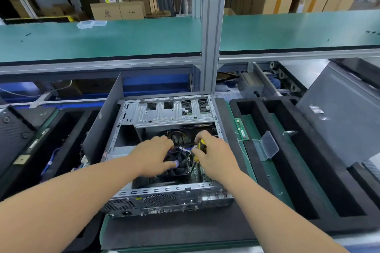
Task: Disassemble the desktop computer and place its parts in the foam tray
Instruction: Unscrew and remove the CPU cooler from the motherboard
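Observation:
The open desktop case [164,193] lies on its side in front of me, its silver drive cage [174,115] at the far end. Inside, a black CPU fan [182,165] sits over the motherboard. My left hand [155,155] reaches into the case and pinches a thin cable [185,148] with a purple end by the fan. My right hand [213,155] grips a yellow-and-black screwdriver [202,146], tip pointing down beside the fan. The black foam tray [304,172] stands to the right, with a green memory stick [241,129] lying at its left edge.
A clear plastic lid [267,147] lies on the tray's green strip. A grey case side panel [345,121] leans at the far right. Another foam tray with parts [41,150] is on the left. A green shelf [102,39] and an aluminium post [210,33] rise behind the case.

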